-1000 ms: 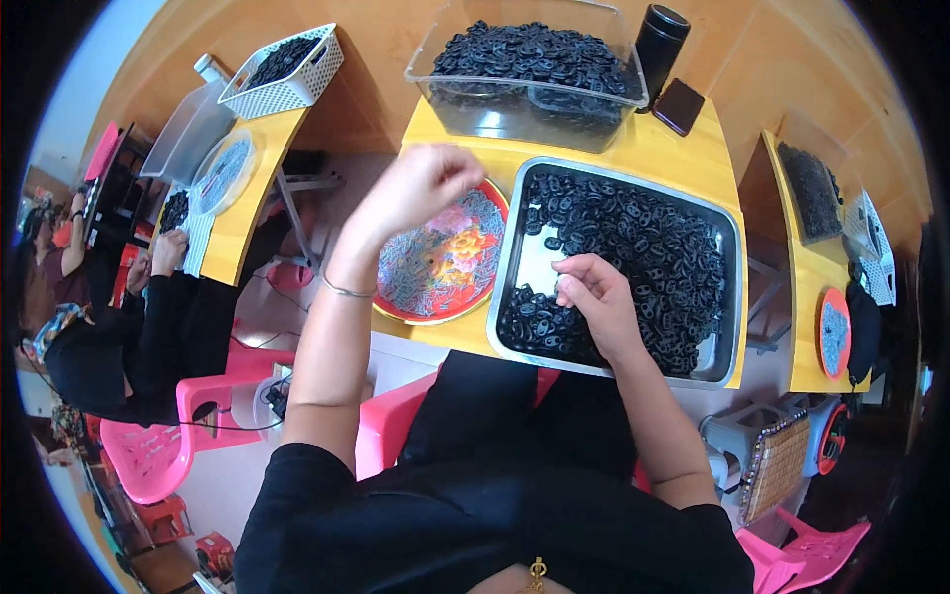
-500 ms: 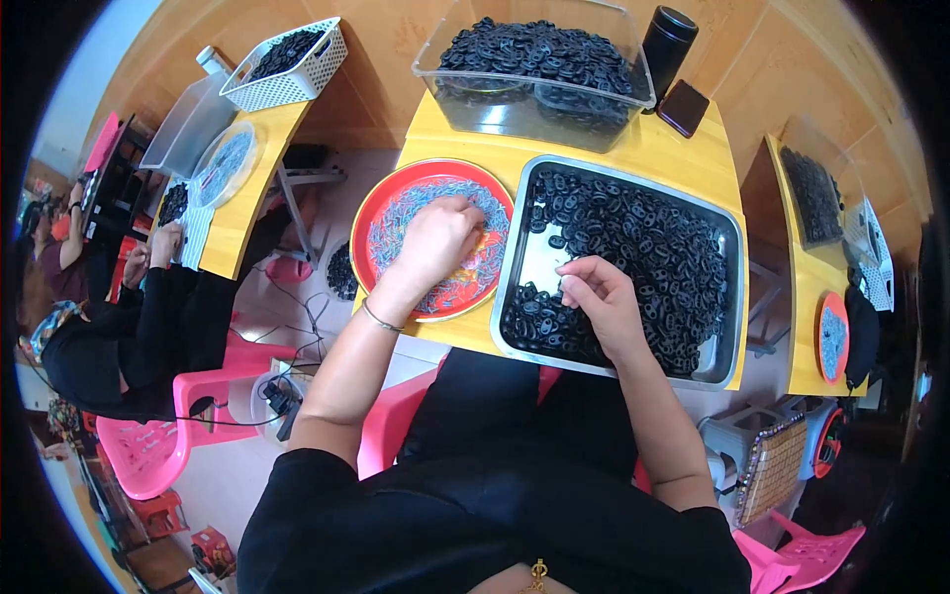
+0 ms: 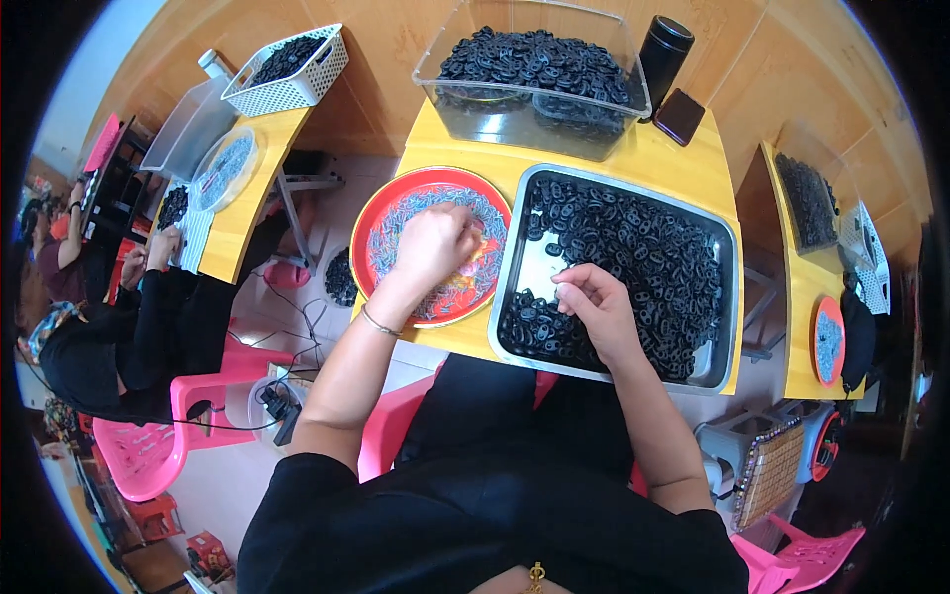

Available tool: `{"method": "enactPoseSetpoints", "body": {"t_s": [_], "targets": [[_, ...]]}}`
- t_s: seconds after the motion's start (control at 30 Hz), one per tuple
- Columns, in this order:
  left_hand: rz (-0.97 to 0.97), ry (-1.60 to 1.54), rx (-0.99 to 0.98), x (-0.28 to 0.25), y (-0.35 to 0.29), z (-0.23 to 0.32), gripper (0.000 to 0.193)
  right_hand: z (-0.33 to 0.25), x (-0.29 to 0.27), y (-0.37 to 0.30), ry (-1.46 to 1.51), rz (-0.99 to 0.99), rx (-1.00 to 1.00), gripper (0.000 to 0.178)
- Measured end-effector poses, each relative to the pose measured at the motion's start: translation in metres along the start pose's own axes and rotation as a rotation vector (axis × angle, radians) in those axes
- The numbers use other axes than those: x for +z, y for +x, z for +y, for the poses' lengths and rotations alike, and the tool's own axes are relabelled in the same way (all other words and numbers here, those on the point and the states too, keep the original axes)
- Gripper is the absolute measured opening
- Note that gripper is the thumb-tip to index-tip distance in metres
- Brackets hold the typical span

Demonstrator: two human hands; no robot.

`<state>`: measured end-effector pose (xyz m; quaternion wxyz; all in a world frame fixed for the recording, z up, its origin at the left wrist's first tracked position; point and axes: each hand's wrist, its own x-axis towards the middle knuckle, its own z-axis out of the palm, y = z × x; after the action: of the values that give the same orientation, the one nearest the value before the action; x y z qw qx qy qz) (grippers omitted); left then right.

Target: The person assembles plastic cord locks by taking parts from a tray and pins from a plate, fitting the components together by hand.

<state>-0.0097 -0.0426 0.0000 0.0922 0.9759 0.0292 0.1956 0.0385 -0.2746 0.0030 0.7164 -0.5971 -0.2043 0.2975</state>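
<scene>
My left hand [image 3: 432,244] is over the round red plate [image 3: 363,220], its fingers curled down among many thin grey pin-like pieces [image 3: 398,220]. Whatever the fingertips pinch is hidden under the hand. Above the metal tray [image 3: 503,315], my right hand [image 3: 604,315] holds thumb and forefinger pressed together. Anything between those fingertips is too small to make out. Small black oval pieces with holes [image 3: 653,243] heap up in the tray, mostly to the right and far side, and its bare bottom shows at the left.
A clear bin [image 3: 554,139] of black pieces stands behind the tray, beside a black canister [image 3: 665,54] and a dark flat case [image 3: 681,117]. Side tables [image 3: 242,198] flank mine. At the left sits a co-worker [image 3: 109,356]; pink chairs [image 3: 139,460] stand on the floor.
The whole view has shifted slightly. Both hands keep nearly the same places, the left over the plate and the right over the tray, with only small finger movements.
</scene>
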Motion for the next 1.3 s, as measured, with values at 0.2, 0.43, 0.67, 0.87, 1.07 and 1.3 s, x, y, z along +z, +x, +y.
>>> {"method": "enactPoseSetpoints", "body": {"t_s": [0.2, 0.43, 0.67, 0.87, 1.07, 1.3], "targets": [[-0.039, -0.708, -0.389, -0.011, -0.019, -0.011, 0.005, -0.001, 0.006, 0.002, -0.077, -0.004, -0.031, 0.009], [-0.184, -1.562, -0.451, -0.031, -0.037, 0.008, 0.010, -0.013, 0.036, 0.005, -0.473, -0.111, -0.272, 0.021], [-0.187, -1.907, -0.423, -0.024, -0.042, 0.019, 0.010, -0.029, 0.062, 0.022, -0.610, -0.121, -0.438, 0.023], [-0.093, -2.007, -0.474, -0.020, -0.044, 0.017, 0.008, -0.044, 0.057, 0.023, -0.878, -0.086, -0.398, 0.018], [-0.144, -1.958, -0.472, -0.012, -0.029, 0.035, 0.017, -0.018, 0.010, 0.018, -1.325, -0.309, -0.348, 0.028], [-0.218, -2.108, -0.476, 0.003, -0.007, 0.063, 0.013, -0.003, 0.004, 0.012, -1.240, -0.246, -0.209, 0.020]]}}
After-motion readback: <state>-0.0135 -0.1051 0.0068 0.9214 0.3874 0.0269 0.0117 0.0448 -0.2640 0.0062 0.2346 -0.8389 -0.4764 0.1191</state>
